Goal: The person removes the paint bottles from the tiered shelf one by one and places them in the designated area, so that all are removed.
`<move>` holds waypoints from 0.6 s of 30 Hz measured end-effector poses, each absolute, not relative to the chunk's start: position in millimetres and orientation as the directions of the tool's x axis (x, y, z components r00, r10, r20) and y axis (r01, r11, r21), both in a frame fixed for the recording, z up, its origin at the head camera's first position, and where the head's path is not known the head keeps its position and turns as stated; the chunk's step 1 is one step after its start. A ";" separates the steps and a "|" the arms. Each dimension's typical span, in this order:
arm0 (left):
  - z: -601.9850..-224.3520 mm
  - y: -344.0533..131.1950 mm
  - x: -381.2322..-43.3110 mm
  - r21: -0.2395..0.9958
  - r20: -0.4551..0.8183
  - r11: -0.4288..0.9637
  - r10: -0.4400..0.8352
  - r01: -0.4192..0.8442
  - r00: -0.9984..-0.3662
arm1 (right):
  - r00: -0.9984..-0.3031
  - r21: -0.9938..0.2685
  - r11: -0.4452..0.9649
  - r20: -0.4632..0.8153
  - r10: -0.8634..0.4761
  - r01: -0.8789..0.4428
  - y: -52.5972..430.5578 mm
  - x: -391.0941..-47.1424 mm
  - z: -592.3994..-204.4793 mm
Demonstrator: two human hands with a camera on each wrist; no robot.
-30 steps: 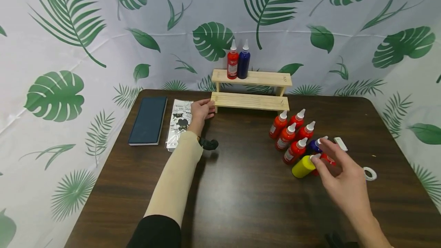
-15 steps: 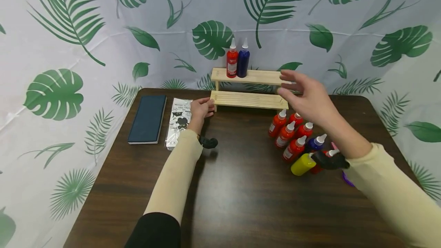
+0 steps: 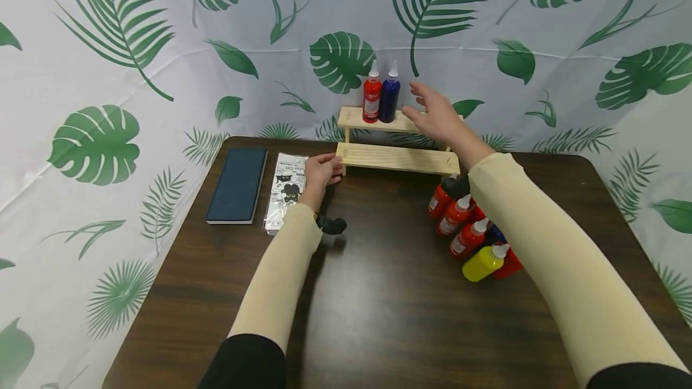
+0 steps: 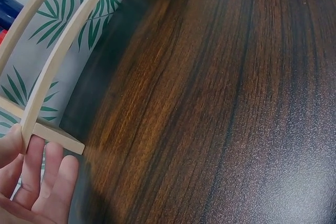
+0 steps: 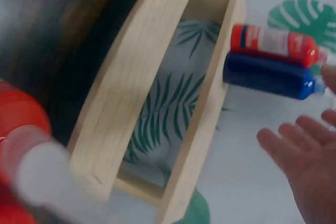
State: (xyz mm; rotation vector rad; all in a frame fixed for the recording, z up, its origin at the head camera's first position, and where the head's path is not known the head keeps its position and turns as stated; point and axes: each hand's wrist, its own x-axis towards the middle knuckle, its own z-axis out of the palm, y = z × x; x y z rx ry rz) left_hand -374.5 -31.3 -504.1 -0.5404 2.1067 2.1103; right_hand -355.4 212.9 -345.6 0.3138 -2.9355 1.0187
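Note:
A two-tier wooden rack (image 3: 400, 158) stands at the back of the table. On its upper tier, a red squeeze bottle (image 3: 371, 101) and a dark blue squeeze bottle (image 3: 389, 101) stand side by side at the left. My left hand (image 3: 322, 174) pinches the left end of the lower tier, thumb above and fingers beneath in the left wrist view. Just right of the blue bottle, my right hand (image 3: 434, 114) hovers with spread fingers and holds nothing. The right wrist view shows a gap between these fingers (image 5: 289, 153) and the blue bottle (image 5: 265, 74).
Several red bottles (image 3: 454, 218) and a yellow bottle (image 3: 483, 263) are grouped right of centre, partly hidden by the right forearm. A dark blue notebook (image 3: 238, 185) and a packaged ruler set (image 3: 284, 188) lie at the left. A leaf-print cloth (image 3: 270, 95) hangs behind.
My right hand has moved from above the yellow bottle, up and left past the rack's right end, to beside the blue bottle on the upper tier. My left hand has stayed on the rack.

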 end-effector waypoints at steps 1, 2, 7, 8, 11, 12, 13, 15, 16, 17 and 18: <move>-503.6 -31.7 -373.9 0.946 -0.322 -0.030 -0.172 -0.322 -0.931 | -0.978 -0.623 0.757 0.076 -0.192 -0.197 210.9 -360.6 -346.3; -503.8 -32.0 -374.3 0.947 -0.321 -0.034 -0.173 -0.320 -0.931 | -0.978 -0.635 0.747 0.070 -0.199 -0.197 209.0 -365.2 -347.1; -503.3 -33.3 -375.2 0.947 -0.319 -0.036 -0.169 -0.318 -0.932 | -0.985 -0.739 0.658 0.042 -0.168 -0.144 197.0 -383.8 -351.4; -503.5 -33.4 -375.6 0.948 -0.319 -0.036 -0.167 -0.318 -0.933 | -0.987 -0.763 0.634 0.036 -0.155 -0.127 194.0 -386.6 -351.7; -502.2 -33.7 -374.2 0.951 -0.309 -0.028 -0.162 -0.309 -0.937 | -0.994 -0.823 0.564 0.011 -0.113 -0.073 185.9 -393.5 -352.2; -501.8 -33.8 -373.6 0.952 -0.304 -0.025 -0.159 -0.304 -0.939 | -0.995 -0.836 0.546 -0.003 -0.096 -0.050 183.8 -395.2 -352.4; -501.7 -33.8 -373.3 0.953 -0.301 -0.025 -0.156 -0.301 -0.941 | -0.997 -0.847 0.530 -0.011 -0.081 -0.034 182.0 -396.7 -352.6; -501.3 -34.1 -373.0 0.954 -0.298 -0.024 -0.156 -0.298 -0.942 | -0.998 -0.857 0.515 -0.019 -0.053 -0.011 179.6 -398.8 -353.4; -501.5 -34.3 -373.2 0.953 -0.302 -0.024 -0.157 -0.302 -0.940 | -0.999 -0.858 0.514 -0.022 -0.040 -0.001 178.9 -399.1 -354.0; -501.3 -34.5 -373.2 0.952 -0.304 -0.026 -0.156 -0.304 -0.940 | -0.999 -0.857 0.516 -0.018 -0.031 -0.001 178.5 -399.3 -354.7; -501.0 -34.7 -373.3 0.951 -0.307 -0.027 -0.155 -0.307 -0.939 | -1.000 -0.856 0.517 -0.010 -0.023 -0.004 178.1 -399.5 -355.4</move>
